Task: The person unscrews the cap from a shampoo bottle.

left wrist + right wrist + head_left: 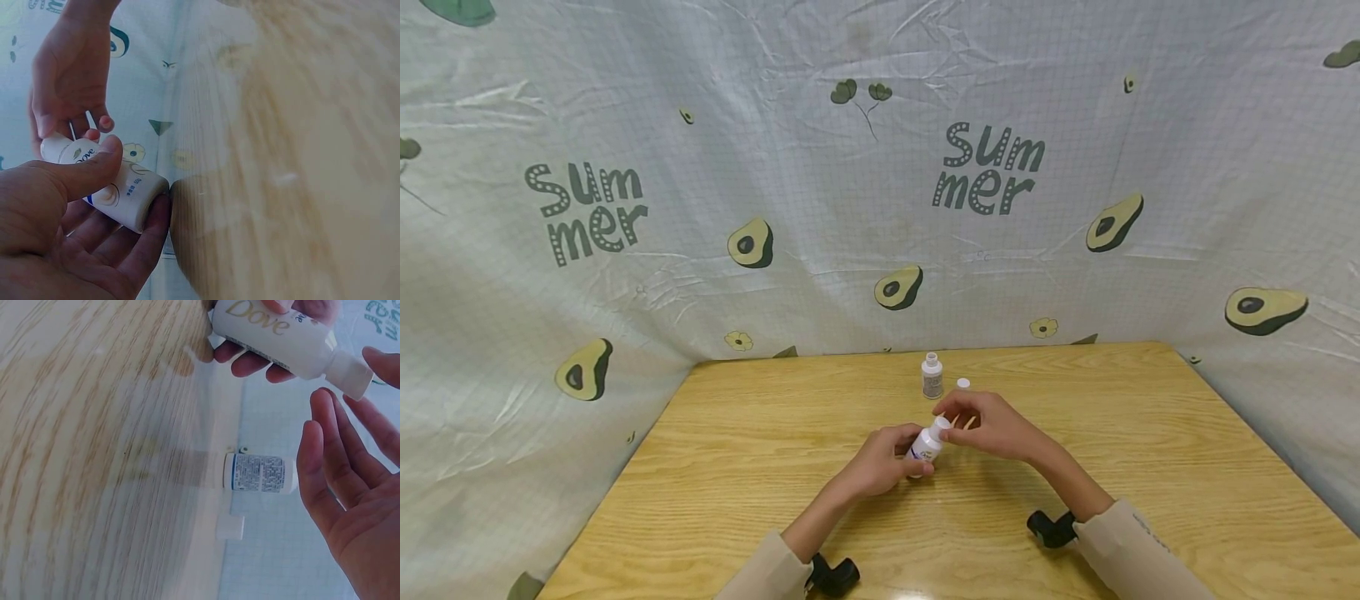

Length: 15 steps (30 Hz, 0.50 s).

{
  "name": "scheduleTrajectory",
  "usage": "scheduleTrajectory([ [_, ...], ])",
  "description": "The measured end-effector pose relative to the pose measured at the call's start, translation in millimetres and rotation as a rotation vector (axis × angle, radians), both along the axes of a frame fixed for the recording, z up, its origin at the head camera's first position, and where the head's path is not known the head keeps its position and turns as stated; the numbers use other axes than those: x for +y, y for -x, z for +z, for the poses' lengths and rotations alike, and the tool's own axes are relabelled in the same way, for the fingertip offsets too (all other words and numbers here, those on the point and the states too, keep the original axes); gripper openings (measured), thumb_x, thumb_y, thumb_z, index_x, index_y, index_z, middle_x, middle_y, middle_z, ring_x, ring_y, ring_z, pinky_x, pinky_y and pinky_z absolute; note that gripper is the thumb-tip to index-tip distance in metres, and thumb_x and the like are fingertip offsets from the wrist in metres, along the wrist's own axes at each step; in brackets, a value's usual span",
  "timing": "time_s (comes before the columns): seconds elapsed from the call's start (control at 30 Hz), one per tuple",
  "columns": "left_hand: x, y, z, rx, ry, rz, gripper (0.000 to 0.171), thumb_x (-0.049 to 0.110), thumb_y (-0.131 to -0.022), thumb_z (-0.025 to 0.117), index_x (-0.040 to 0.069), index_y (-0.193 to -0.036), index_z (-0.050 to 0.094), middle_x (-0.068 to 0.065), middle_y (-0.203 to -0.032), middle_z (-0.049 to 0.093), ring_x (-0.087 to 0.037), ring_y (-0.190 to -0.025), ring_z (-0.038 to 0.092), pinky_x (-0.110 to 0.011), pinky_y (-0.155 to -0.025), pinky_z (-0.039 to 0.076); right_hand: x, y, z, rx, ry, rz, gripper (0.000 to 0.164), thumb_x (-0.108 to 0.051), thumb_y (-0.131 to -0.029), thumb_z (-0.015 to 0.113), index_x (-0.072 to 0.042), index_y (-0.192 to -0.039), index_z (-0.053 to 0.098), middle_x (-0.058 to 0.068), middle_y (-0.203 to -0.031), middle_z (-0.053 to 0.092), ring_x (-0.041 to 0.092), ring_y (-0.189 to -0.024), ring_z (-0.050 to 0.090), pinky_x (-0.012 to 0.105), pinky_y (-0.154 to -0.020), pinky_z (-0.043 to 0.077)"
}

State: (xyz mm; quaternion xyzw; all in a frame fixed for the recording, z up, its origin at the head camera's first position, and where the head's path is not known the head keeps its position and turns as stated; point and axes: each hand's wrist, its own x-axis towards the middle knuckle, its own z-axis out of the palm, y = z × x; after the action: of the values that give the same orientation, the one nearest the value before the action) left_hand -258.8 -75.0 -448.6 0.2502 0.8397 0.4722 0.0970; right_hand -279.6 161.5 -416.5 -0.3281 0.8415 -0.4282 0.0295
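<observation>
My left hand (880,462) grips a small white Dove bottle (269,331) round its body, tilted with its top toward the right. Thumb and fingers lie on opposite sides of it in the left wrist view. At the bottle's top, the thumb and index finger of my right hand (996,427) pinch the white cap (349,374); the other fingers are spread loosely. Behind the hands, a second white bottle (932,379) stands upright with its neck uncapped and a printed back label (259,474). A loose white cap (231,527) rests on the table beside it.
The wooden table (737,467) reaches back to a pale curtain (820,183) printed with avocados and lettering, which also hangs along both sides. Black camera mounts (833,577) sit at both wrists.
</observation>
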Motion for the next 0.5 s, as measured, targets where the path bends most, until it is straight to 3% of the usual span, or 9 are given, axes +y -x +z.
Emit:
scheduleTrajectory([
  [0.3, -0.2, 0.2, -0.3, 0.008, -0.001, -0.006, 0.034, 0.014, -0.093, 0.078, 0.007, -0.125, 0.069, -0.008, -0.116, 0.073, -0.022, -0.113, 0.070, -0.036, -0.091, 0.056, -0.5, 1.7, -3.0, 0.000, 0.003, -0.024, 0.018, -0.028, -0.093, 0.078, -0.014, -0.103, 0.072, -0.001, -0.091, 0.069, 0.009, -0.080, 0.063, 0.029, -0.072, 0.054],
  [0.5, 0.0, 0.0, -0.1, 0.013, -0.002, -0.009, 0.034, 0.014, -0.093, 0.077, 0.006, -0.125, 0.069, -0.009, -0.116, 0.073, -0.025, -0.114, 0.070, -0.039, -0.092, 0.056, -1.0, 1.9, -3.8, -0.011, 0.003, -0.011, 0.016, -0.026, -0.094, 0.077, -0.013, -0.103, 0.072, 0.000, -0.092, 0.069, 0.007, -0.081, 0.062, 0.028, -0.073, 0.055],
])
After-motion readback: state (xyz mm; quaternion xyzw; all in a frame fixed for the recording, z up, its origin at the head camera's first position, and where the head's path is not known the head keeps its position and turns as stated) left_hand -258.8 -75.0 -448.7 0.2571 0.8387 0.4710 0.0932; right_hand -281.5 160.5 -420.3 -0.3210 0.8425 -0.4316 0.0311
